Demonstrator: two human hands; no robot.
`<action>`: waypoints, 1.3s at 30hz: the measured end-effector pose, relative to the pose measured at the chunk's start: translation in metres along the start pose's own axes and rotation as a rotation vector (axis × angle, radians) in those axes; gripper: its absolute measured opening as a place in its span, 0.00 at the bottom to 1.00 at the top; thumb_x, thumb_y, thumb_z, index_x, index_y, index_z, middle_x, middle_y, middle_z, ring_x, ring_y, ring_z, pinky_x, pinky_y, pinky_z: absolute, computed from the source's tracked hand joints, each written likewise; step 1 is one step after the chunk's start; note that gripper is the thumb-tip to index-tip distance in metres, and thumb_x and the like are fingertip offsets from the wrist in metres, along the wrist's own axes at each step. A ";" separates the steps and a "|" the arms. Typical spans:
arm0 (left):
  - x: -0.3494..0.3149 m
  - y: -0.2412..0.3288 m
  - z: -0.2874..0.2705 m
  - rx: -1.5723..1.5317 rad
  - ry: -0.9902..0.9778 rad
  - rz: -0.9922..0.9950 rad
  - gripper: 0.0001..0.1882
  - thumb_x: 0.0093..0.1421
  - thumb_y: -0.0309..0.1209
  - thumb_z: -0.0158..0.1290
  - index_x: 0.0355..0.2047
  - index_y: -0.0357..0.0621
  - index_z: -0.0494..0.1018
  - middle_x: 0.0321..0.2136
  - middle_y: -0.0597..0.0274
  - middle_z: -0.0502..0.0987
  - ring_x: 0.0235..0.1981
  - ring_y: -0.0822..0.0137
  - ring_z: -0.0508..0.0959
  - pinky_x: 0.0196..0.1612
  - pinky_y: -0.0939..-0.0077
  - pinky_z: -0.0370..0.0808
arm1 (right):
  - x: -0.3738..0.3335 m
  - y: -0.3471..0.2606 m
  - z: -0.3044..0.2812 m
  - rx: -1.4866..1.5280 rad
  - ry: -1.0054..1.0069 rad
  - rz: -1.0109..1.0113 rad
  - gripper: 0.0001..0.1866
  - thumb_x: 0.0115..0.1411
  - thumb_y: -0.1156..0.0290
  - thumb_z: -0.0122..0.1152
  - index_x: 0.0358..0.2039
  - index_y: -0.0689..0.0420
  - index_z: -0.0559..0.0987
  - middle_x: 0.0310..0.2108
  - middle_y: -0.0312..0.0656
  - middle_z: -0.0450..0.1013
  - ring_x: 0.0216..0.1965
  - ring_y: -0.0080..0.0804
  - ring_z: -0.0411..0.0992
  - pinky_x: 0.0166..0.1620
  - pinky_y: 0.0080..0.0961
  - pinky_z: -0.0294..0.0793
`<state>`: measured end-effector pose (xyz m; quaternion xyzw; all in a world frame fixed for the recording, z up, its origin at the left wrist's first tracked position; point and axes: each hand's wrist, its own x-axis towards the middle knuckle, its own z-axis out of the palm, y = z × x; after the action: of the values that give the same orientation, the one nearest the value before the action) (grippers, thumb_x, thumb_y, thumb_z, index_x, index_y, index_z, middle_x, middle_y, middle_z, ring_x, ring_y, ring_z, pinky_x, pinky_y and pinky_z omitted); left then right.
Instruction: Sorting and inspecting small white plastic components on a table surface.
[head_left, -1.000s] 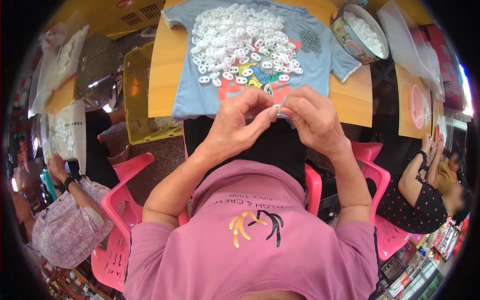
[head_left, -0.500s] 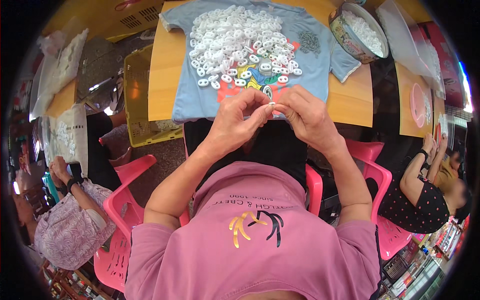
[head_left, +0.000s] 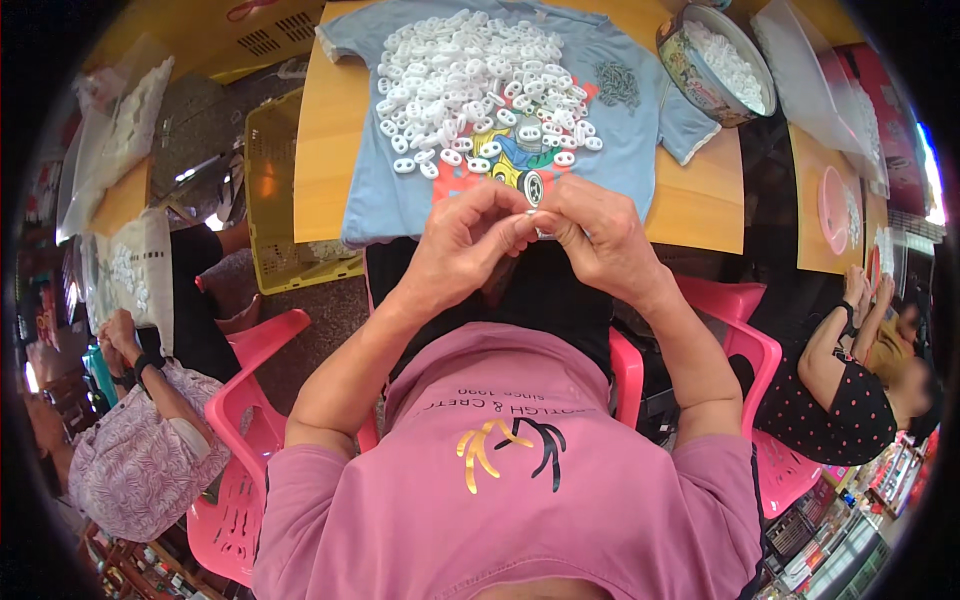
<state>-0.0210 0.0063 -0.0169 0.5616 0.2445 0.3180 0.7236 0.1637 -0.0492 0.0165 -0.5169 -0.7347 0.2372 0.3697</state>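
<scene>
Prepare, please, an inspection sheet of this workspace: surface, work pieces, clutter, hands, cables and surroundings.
Surface: wooden table, partly covered by a blue printed shirt.
Job's things: heap of white two-hole pieces; small grey pile to its right, both on the shirt.
Clutter: round tin of white pieces at the table's far right; yellow crate at left.
Hands: left hand pinches a small white piece; right hand meets it, its own hold unclear.
Cables: nothing seen.
Surroundings: pink chairs; co-workers at left and right.

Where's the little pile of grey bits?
In the head view, the grey pile is at the upper right, on the blue shirt, between the white pieces and the round tin.
</scene>
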 end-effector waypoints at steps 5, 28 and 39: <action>0.002 0.001 -0.013 0.030 0.060 -0.085 0.06 0.64 0.27 0.53 0.36 0.36 0.71 0.26 0.65 0.76 0.26 0.79 0.74 0.30 0.84 0.73 | 0.014 0.009 -0.010 0.061 -0.083 0.022 0.03 0.58 0.77 0.60 0.31 0.64 0.77 0.27 0.46 0.73 0.29 0.40 0.73 0.35 0.29 0.71; 0.013 0.013 -0.012 -0.142 0.250 -0.032 0.08 0.63 0.29 0.54 0.36 0.36 0.71 0.27 0.60 0.78 0.26 0.76 0.76 0.31 0.82 0.75 | 0.034 0.016 0.005 0.726 0.214 0.494 0.14 0.61 0.71 0.63 0.46 0.64 0.78 0.34 0.36 0.76 0.30 0.18 0.71 0.36 0.15 0.71; 0.021 0.024 -0.001 -0.156 0.232 -0.017 0.08 0.63 0.28 0.54 0.36 0.34 0.71 0.26 0.60 0.77 0.26 0.76 0.76 0.30 0.81 0.75 | 0.026 0.004 0.007 0.811 0.271 0.416 0.14 0.62 0.71 0.61 0.47 0.63 0.78 0.41 0.38 0.76 0.31 0.19 0.71 0.36 0.16 0.73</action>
<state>-0.0116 0.0265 0.0063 0.4608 0.3059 0.3928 0.7347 0.1554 -0.0231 0.0175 -0.4933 -0.4090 0.5043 0.5789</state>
